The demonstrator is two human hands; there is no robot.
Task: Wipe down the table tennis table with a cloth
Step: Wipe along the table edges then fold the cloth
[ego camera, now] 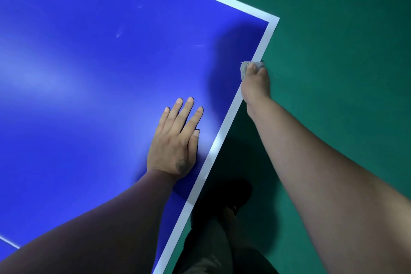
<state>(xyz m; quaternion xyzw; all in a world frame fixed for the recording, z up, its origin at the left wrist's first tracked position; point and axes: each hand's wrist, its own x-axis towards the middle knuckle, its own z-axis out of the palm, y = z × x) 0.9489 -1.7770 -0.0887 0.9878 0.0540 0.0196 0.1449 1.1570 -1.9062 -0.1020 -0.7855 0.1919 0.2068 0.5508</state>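
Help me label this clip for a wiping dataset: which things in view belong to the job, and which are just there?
Part of the job:
- grey cloth, gripped at the table's edge
- right hand, holding the cloth
- table tennis table, with its white border line
- left hand, resting flat on the blue top

Just there:
- green floor
- dark shoe

Our left hand [175,142] lies flat on the tabletop [89,73]; our right hand [255,82] curls its grip at the tabletop's edge.

cloth [244,69] on table [89,73] edge, near corner
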